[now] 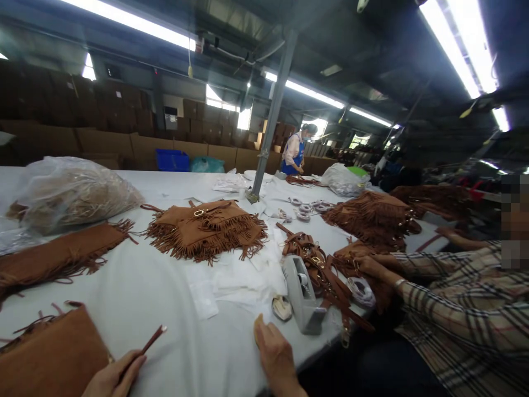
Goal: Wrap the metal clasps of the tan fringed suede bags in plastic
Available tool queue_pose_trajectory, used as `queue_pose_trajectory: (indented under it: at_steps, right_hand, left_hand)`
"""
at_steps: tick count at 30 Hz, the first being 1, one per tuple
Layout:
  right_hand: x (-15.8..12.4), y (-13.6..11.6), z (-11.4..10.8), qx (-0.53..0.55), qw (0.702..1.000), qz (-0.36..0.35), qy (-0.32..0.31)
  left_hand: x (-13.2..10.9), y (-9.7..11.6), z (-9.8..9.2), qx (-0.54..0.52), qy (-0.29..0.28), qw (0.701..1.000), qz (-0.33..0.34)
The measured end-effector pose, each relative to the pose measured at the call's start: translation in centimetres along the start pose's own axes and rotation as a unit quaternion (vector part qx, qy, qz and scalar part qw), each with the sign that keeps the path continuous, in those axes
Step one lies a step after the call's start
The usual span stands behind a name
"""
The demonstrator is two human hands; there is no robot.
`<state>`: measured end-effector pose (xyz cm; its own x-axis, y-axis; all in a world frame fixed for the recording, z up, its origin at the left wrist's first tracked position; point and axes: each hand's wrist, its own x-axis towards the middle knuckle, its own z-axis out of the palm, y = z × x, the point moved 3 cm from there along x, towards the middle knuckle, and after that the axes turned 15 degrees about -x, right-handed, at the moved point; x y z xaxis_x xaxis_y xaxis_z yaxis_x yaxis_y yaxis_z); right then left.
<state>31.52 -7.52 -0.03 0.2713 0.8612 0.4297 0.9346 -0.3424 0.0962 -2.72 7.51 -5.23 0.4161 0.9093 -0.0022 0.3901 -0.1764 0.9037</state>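
Table (165, 286), white, covers the whole reach ahead of both hands. Brown suede panel (49, 358) lies just left of the left hand (113, 377), touching the wrist side, with loose tassel ends at its top edge. Second fringed panel (58, 256) sits well beyond it, and a filled plastic sack (70, 190) farther off again. Stack of fringed bags (206, 229) lies ahead, between the two hands. These look made up, so part of the batch seems done, while the near panels look unassembled. White sheets (239, 281) are spread ahead of the right hand (275, 355). Heap of straps (318, 270) is ahead and right of it, with a co-worker's hand (372, 267) in a plaid sleeve on the far side. Tape dispenser (303, 298) stands just beyond the right fingertips and is the nearest obstacle there.

Strip (151, 341), thin and brown, is pinched in the left hand's closed fingers, free end pointing up and right over bare cloth. Right hand rests flat on the table, fingers extended, holding nothing.
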Motion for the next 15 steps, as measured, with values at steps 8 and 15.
queue_pose_trajectory:
  at_steps: [8, 15]
  right_hand:
    - [1.2, 7.8, 2.0, -0.135, 0.954, 0.110, -0.245]
    - [1.8, 9.1, 4.0, -0.061, 0.984, 0.046, -0.161]
  left_hand:
    - [-0.6, 6.5, -1.3, -0.124, 0.249, 0.950, -0.142]
    - [-1.7, 3.7, 3.7, -0.040, 0.169, 0.979, -0.110]
